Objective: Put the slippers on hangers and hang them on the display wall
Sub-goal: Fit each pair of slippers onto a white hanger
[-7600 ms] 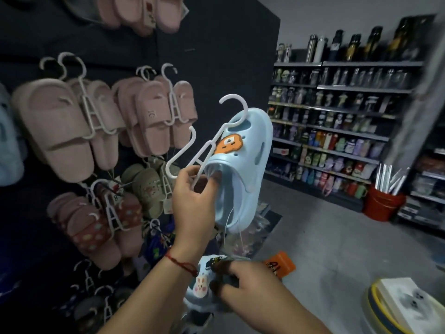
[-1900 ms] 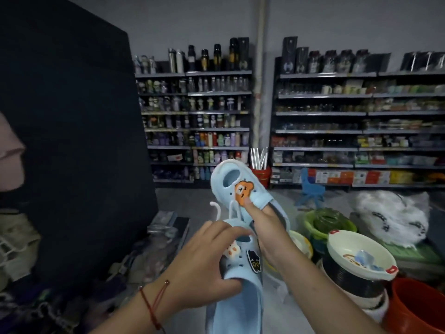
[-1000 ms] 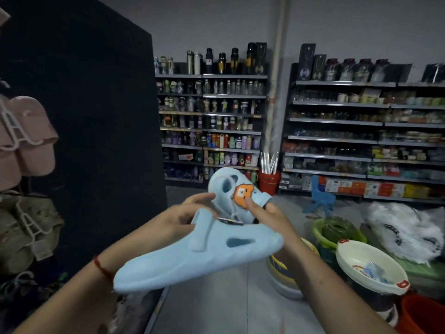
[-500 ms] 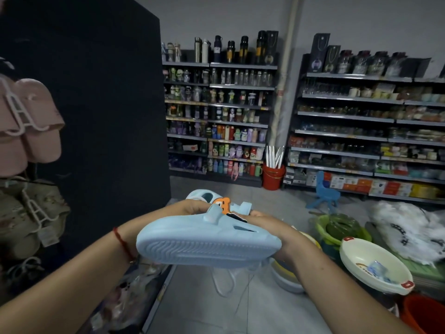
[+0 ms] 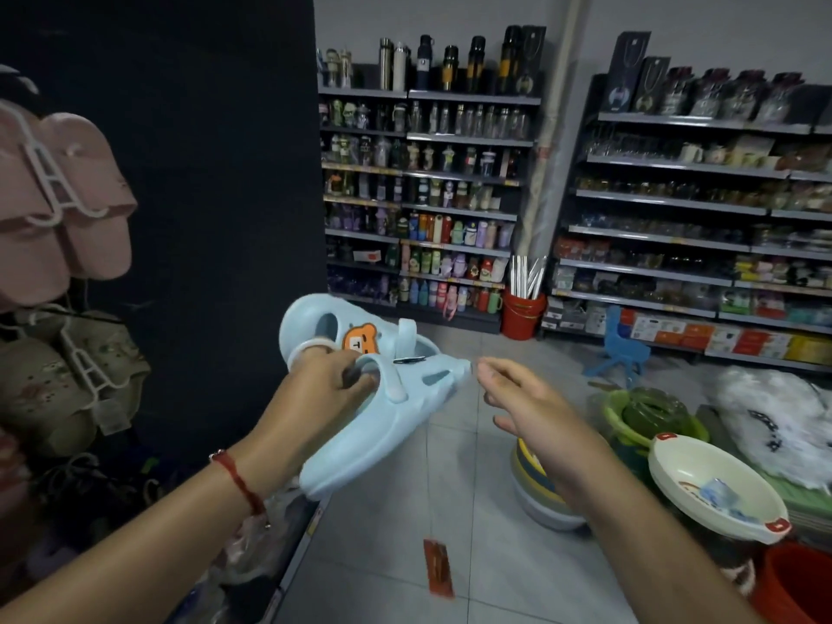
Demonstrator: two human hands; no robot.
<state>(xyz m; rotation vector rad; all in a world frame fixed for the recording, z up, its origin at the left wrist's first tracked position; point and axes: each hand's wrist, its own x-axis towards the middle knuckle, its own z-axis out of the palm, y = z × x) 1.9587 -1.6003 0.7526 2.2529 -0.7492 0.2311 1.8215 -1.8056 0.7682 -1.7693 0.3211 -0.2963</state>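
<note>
My left hand (image 5: 326,382) grips a pair of light blue clog slippers (image 5: 382,425) held together in mid-air at the centre. The far slipper bears an orange bear charm (image 5: 359,339). A white hanger piece (image 5: 310,346) shows by my left fingers. An orange price tag (image 5: 437,566) dangles on a thin string below the pair. My right hand (image 5: 526,398) is off the slippers, just to their right, fingers relaxed and empty. The dark display wall (image 5: 202,173) stands to the left.
Pink slippers (image 5: 63,204) and beige slippers (image 5: 58,376) hang on white hangers at the left edge. Stacked bowls (image 5: 716,488), a green basin (image 5: 648,416) and a white bag (image 5: 779,412) crowd the right floor. Shelves of bottles (image 5: 432,195) and a red bucket (image 5: 522,315) stand behind.
My right hand has let go of the slippers and pulled away to the right. My left hand now holds the pair alone, tilted with the toes up.
</note>
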